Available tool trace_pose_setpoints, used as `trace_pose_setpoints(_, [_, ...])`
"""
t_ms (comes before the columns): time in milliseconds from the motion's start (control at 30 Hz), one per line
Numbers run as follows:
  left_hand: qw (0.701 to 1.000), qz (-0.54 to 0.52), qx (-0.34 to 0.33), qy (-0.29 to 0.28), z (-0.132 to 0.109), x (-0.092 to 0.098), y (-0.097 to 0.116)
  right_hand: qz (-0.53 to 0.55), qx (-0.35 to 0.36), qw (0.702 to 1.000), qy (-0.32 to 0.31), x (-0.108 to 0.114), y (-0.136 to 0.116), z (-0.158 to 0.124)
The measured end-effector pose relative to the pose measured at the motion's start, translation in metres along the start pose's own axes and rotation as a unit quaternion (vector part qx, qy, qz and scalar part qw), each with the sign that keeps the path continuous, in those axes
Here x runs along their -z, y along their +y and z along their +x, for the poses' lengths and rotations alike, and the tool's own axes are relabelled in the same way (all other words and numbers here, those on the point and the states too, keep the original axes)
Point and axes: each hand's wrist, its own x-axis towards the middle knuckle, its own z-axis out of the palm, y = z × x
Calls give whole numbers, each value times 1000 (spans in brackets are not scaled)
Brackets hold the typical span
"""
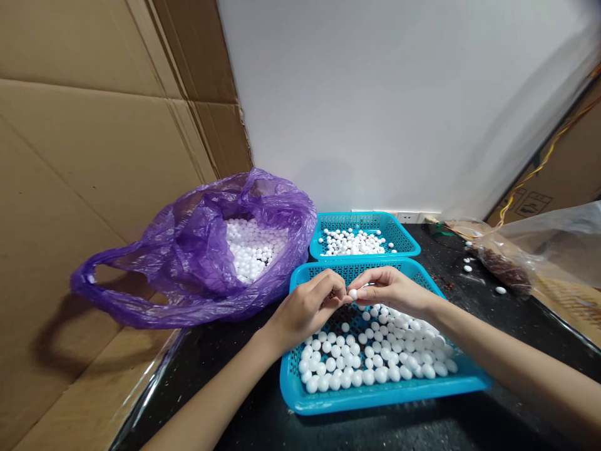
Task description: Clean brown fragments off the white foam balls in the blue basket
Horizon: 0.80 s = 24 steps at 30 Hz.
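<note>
Pinching a white ball (352, 294) over the near basket (375, 401)
Right hand (393, 292) grips it; left hand (306, 308) curls close, its hold unclear. A light, low pinch works best.

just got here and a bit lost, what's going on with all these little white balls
A person's right grip pinches a small white ball over the near blue basket, with the left grip curled close beside it; whether the left holds anything is unclear. That basket holds many more white balls. Behind it stands a second blue basket with white balls too, and to the left an open purple bag holds plenty more. A few loose balls lie on the black table at right.
</note>
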Motion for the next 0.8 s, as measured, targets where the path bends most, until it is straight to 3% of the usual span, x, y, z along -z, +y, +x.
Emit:
trace_pose_setpoints(300, [1000,18,18,8,-1,0,1,6,14,1000,-27,1,-1,0])
trace_pose_setpoints(667, [1000,-13,11,-9,3,1,0,-12,62,998,-5,3,0,3])
trace_pose_setpoints(800, [999,-27,10,29,3,2,2,-53,82,995,2,6,0,5])
